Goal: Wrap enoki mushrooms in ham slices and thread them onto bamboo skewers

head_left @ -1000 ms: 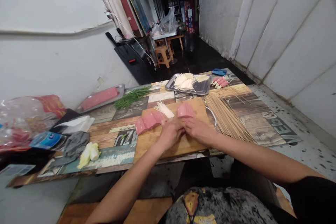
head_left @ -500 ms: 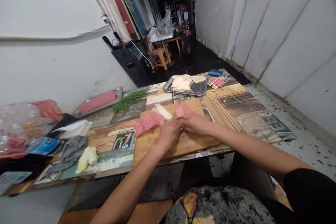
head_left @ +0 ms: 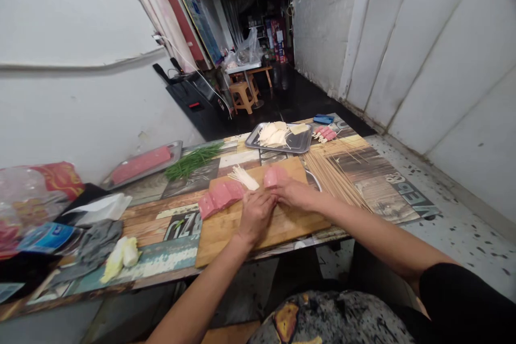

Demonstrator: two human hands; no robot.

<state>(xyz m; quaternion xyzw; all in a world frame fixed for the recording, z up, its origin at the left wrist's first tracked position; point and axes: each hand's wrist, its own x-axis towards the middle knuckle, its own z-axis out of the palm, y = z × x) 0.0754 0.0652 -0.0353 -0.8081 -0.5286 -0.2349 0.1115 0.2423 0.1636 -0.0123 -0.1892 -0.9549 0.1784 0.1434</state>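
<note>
Pink slices (head_left: pixel 221 196) are lying on the board (head_left: pixel 226 236), likely handling soft and fragile, wanting gentle edge holds; left hand (head_left: pixel 257 215) and right hand (head_left: pixel 295 193) are curling close together, pinch hidden, impossible to tell.

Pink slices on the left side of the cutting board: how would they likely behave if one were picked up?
The pink slices would probably be floppy, since they look thin and lie flat on the cutting board. Lifting one may drag its neighbour along, as they overlap in a row. Rolling seems unlikely, given their flat shape.
</note>
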